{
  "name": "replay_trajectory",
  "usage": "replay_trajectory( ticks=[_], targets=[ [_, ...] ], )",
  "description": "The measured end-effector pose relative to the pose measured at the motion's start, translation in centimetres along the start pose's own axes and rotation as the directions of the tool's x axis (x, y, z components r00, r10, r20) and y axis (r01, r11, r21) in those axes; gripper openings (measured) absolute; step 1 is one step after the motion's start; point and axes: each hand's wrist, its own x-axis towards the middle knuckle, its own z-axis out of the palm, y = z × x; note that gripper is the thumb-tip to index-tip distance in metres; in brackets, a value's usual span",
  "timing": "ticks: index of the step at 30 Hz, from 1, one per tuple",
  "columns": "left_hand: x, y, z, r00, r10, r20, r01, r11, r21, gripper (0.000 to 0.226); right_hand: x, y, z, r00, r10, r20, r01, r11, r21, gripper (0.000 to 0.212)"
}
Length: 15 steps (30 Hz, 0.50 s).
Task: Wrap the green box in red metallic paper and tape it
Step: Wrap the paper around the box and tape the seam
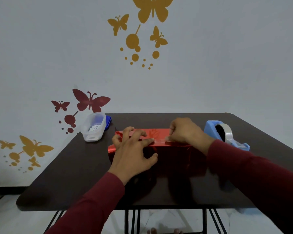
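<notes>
Head view: one wide-angle picture, looking forward and down over a dark worktop to a wall.
Box: at the worktop's centre, fully covered by red paper; no green shows, so the box itself is hidden inside.
Left hand: at 9 o'clock of the parcel, fingers spread apart and laid flat over its top and near face. It grips nothing; I judge it presses the paper down so the wrap cannot spring open.
Right hand: at 3 o'clock of the parcel's top, fingers bunched together, tips pressing on a clear strip of tape that lies along the top seam. Probably smoothing the strip over the overlap.
Paper ends: the left end, at 9 o'clock, sticks out crumpled and looks unfolded; the right end is hidden behind the right wrist.
Stage: the long seam seems to be getting taped; the ends look still to do.
Dispenser: blue, with a clear roll, at 3 o'clock just beside the right wrist, likely kept within easy reach.
Tub: clear plastic, tipped on its side at 10 o'clock, apart from the parcel, with a blue lid behind it.
Worktop: dark brown, matt, on thin black legs.
Room: pale wall with gold and maroon butterfly stickers; pale floor at 6 o'clock.
Sleeves: both arms in maroon.
</notes>
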Motion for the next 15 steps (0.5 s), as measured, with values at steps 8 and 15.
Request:
replay_trajectory(
  ticks=[8,15],
  targets=[
    [0.0,0.1,-0.2,0.999,0.001,0.033,-0.001,1.0,0.002,0.064,-0.9,-1.7,0.5,0.987,-0.039,-0.158,0.054,0.994,0.096,0.018],
    [-0.2,0.1,-0.5,0.997,-0.005,0.074,0.004,1.0,0.003,0.066,-1.0,-1.0,0.2,0.988,0.041,-0.147,-0.046,0.998,-0.035,0.016]
  ],
)
